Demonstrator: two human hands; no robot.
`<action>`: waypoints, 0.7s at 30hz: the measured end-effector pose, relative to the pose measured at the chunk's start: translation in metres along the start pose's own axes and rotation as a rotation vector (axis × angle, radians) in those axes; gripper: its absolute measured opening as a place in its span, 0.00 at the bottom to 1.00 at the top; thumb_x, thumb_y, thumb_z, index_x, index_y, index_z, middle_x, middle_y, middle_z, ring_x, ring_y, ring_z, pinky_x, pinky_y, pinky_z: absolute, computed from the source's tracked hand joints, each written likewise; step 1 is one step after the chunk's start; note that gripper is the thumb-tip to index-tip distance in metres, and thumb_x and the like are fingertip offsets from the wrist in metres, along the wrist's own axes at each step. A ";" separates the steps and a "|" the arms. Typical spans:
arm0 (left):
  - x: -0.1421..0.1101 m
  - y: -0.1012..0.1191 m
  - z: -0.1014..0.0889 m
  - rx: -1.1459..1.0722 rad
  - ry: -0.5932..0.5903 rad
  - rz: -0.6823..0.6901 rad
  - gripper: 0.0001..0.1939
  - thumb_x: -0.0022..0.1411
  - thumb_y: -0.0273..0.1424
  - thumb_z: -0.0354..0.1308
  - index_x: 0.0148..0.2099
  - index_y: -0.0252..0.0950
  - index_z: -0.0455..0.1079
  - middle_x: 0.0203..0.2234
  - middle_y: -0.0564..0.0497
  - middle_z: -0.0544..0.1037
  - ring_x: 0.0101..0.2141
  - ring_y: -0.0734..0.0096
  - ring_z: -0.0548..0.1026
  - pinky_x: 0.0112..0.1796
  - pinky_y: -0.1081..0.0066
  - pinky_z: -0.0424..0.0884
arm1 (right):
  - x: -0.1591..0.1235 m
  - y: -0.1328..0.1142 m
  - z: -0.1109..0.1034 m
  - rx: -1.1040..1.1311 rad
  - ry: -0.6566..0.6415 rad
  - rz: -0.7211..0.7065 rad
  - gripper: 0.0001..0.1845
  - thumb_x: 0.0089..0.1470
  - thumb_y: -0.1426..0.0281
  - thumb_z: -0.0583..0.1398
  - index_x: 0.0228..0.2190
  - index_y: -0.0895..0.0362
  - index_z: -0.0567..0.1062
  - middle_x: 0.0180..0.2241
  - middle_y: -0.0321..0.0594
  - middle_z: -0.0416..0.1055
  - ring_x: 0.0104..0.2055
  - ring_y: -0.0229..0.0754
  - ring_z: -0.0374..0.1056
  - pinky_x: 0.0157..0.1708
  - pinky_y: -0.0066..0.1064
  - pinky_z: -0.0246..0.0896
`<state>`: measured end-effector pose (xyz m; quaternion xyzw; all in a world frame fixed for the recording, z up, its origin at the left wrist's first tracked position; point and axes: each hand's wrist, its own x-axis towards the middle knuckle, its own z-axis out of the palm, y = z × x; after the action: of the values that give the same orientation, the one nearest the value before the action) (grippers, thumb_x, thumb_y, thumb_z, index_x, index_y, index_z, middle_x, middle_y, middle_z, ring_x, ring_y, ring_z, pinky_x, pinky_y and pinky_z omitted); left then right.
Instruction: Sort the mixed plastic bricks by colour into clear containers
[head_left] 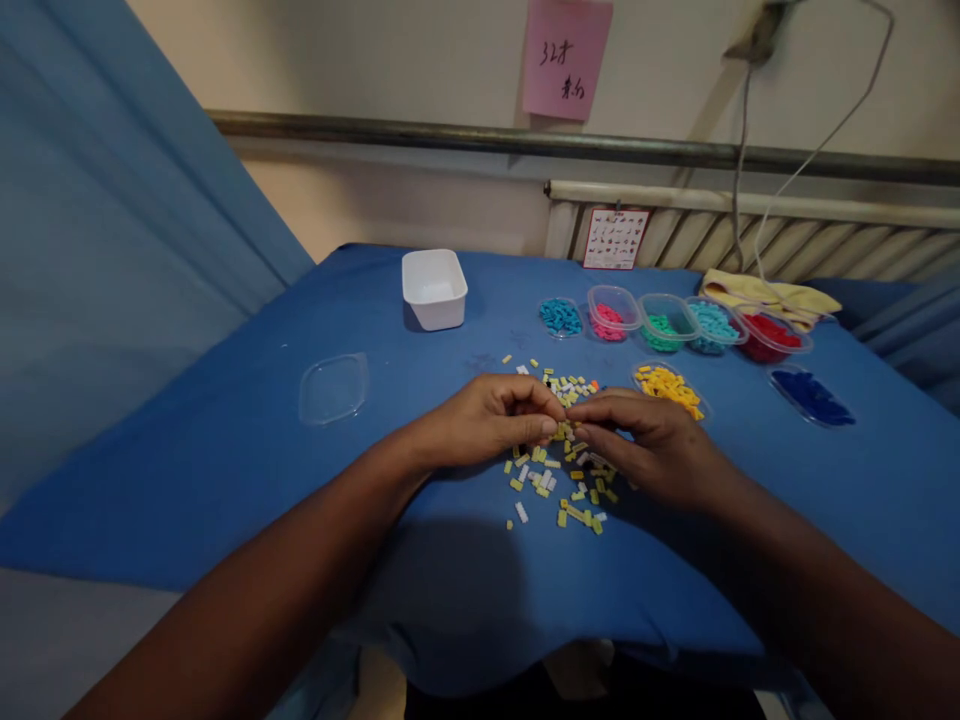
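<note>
My left hand and my right hand meet fingertip to fingertip above a loose scatter of small toy bricks. Most of these bricks are pale yellow or white, with a few darker ones among them. The left thumb and index finger are pinched together at something tiny, too small to make out. The right thumb and fingers are also closed in a pinch beside it, and whatever they hold is hidden. Part of the brick scatter lies behind and under both hands.
A white tub stands at the back, with a clear lid to its left. Along the back right are clear containers of pink, green and red pieces. Orange-yellow pieces lie by my right hand. A yellow cloth lies behind.
</note>
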<state>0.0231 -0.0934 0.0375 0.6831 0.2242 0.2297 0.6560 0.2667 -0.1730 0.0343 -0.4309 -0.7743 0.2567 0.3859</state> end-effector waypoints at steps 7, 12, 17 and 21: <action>0.004 -0.004 0.004 -0.115 0.153 -0.009 0.14 0.59 0.32 0.76 0.44 0.32 0.80 0.34 0.48 0.83 0.34 0.74 0.80 0.38 0.72 0.74 | -0.002 0.004 0.020 0.300 0.113 0.190 0.10 0.66 0.63 0.67 0.48 0.51 0.82 0.42 0.38 0.84 0.40 0.42 0.79 0.40 0.33 0.74; 0.005 -0.003 0.006 -0.193 0.163 -0.029 0.12 0.58 0.31 0.76 0.43 0.32 0.81 0.33 0.49 0.84 0.33 0.75 0.80 0.38 0.73 0.74 | -0.003 0.005 0.022 0.212 0.168 0.244 0.08 0.64 0.61 0.69 0.42 0.52 0.84 0.37 0.38 0.84 0.35 0.41 0.77 0.35 0.33 0.72; 0.008 -0.004 0.008 -0.211 0.182 -0.046 0.13 0.57 0.32 0.77 0.42 0.32 0.82 0.31 0.50 0.83 0.32 0.76 0.79 0.37 0.74 0.73 | 0.000 0.003 0.021 0.127 0.201 0.139 0.06 0.64 0.64 0.67 0.40 0.50 0.86 0.37 0.36 0.83 0.37 0.41 0.77 0.39 0.34 0.73; 0.009 -0.006 0.011 -0.273 0.182 -0.071 0.15 0.56 0.34 0.78 0.42 0.32 0.81 0.30 0.50 0.83 0.30 0.76 0.79 0.36 0.72 0.74 | 0.001 0.002 0.022 0.138 0.241 0.090 0.04 0.64 0.65 0.68 0.39 0.50 0.86 0.37 0.36 0.83 0.37 0.41 0.77 0.40 0.35 0.73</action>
<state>0.0366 -0.0962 0.0311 0.5558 0.2731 0.2956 0.7274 0.2492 -0.1723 0.0208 -0.4654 -0.6828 0.2727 0.4928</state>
